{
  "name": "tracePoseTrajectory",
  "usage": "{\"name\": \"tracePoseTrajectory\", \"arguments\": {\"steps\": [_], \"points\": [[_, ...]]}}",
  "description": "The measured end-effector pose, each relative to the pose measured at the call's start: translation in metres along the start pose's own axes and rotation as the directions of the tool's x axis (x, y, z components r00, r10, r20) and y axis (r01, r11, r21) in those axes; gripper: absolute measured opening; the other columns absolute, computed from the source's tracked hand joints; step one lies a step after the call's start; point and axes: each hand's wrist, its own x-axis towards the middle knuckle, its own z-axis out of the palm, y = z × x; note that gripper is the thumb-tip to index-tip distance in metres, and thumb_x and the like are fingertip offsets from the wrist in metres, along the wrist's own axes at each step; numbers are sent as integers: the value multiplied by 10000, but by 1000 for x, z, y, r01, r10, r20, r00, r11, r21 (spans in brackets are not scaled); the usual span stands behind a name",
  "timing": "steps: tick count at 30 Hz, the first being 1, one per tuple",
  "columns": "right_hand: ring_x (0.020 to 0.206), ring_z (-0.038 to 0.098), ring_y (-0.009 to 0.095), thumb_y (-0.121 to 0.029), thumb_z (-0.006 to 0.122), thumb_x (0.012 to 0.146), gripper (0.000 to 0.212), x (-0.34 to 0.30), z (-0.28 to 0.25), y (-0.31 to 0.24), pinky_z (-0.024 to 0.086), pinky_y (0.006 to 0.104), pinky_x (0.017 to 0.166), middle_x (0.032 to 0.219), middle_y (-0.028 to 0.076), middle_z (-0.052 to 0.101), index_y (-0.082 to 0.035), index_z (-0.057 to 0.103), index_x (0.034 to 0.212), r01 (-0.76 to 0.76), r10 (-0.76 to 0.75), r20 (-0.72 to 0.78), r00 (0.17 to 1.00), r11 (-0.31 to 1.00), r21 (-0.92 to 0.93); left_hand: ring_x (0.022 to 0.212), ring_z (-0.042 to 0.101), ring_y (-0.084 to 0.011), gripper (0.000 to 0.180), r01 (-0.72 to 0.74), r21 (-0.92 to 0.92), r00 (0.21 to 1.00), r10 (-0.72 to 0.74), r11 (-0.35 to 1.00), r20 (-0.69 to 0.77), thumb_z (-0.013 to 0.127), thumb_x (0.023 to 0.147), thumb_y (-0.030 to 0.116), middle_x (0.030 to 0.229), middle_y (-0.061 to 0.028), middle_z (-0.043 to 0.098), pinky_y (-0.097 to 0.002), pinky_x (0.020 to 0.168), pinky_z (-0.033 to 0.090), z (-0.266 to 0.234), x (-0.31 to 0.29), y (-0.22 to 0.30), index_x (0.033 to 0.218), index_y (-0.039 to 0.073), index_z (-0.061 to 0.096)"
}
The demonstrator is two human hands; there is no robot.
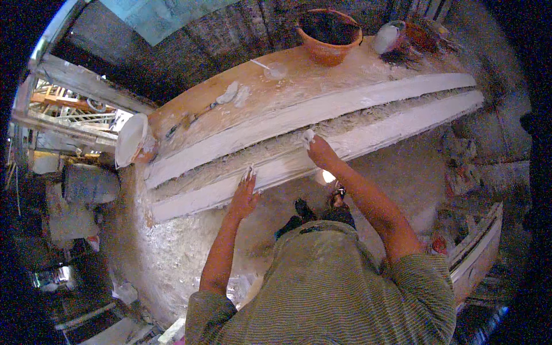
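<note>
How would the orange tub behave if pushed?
The orange tub would probably tip if pushed high, since its walls flare from a narrower base. It might drop off the table if pushed away, standing near the far edge. Weight is hard to judge; its inside looks too dark.

Brn tbl (pixel 190 104) holds wht strips (pixel 345 106), orange bkt (pixel 329 53) & pale tub (pixel 148 150).
</note>
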Motion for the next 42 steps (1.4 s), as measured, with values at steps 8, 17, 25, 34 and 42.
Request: {"name": "tracePoseTrajectory", "arguments": {"steps": [8, 17, 25, 34, 42], "points": [[1014, 675, 421, -144, 632, 862, 218, -45, -16, 2, 570, 505, 873, 1055, 226, 659, 15, 667, 1007, -134, 170, 199, 965, 974, -182, 1541, 259, -395, 682, -194, 83, 980, 190, 977, 55, 507, 1052, 357, 1683, -227, 214, -473, 1264, 231, -9, 40, 8, 1602, 32, 271], [1020, 673, 434, -163, 622, 876, 246, -50, -39, -19, 558, 556, 889, 1117, 237, 669, 9, 703, 1034, -277, 341, 90, 936, 869, -409, 1497, 343, -410, 685, -343, 223, 887, 237, 912, 396, 504, 1049, 422, 1638, -238, 317, -482, 1244, 286, -53, 60, -7, 1577, 25, 326], [1280, 539, 546, -301, 523, 935, 499, -34, 5, -75, 445, 611, 1073, 1421, 406, 490, 62, 685, 1238, -365, 424, 443, 790, 906, -215, 1481, 357, -434, 764, -503, 215, 799, 355, 837, 485, 502, 1020, 499, 1646, -239, 300, -487, 1256, 260, -30, 112, 19, 1586, 26, 302], [1238, 579, 511, -403, 535, 968, 478, -66, -50, -16, 485, 597, 1019, 1393, 377, 529, -4, 745, 1126, -421, 530, 275, 802, 829, -369, 1475, 345, -468, 822, -586, -26, 708, 527, 810, 471, 526, 993, 566, 1657, -231, 280, -492, 1246, 280, 20, 160, 65, 1577, 27, 315], [1170, 630, 482, -374, 586, 937, 436, -56, -24, -31, 525, 614, 940, 1276, 352, 615, -11, 754, 1109, -163, 288, 254, 924, 893, -419, 1508, 298, -454, 773, -567, -28, 702, 500, 823, 508, 491, 1025, 538, 1659, -224, 282, -496, 1263, 243, 21, 118, 53, 1579, 30, 312]]}}
